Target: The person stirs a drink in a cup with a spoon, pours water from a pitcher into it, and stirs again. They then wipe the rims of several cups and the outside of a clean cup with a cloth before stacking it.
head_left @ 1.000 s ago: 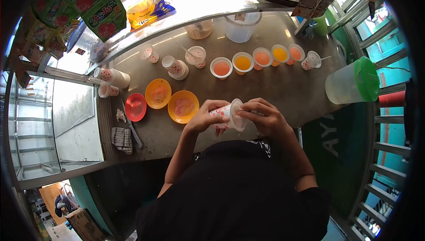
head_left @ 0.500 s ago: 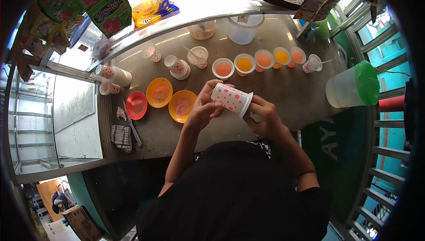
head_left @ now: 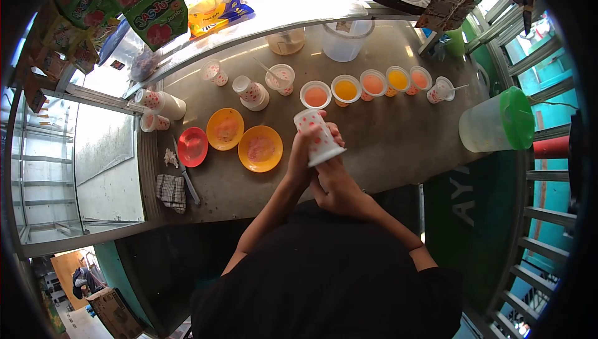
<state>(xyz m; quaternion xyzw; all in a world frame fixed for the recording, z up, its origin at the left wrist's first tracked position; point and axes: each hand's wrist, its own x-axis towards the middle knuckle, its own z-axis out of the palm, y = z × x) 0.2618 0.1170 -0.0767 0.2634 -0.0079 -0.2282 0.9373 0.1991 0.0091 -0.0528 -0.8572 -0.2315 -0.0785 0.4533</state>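
A white plastic cup with red dots is tilted between my hands above the table's front part, its wide rim toward the lower right. My left hand wraps round its left side. My right hand lies close against the left one and grips the cup from behind and below, its fingers partly hidden. Just beyond the hands stands a cup of orange-pink drink. Beside it is a cup of yellow-orange drink, in a row with several more filled cups.
Left of my hands lie an orange plate, another orange plate and a red plate. A knife and a checked cloth are near the left edge. A green-lidded container stands right; stacked cups stand behind.
The cup has turned more upright and moved slightly left. My right hand has come in from the cup's rim to clasp it close beside my left hand.
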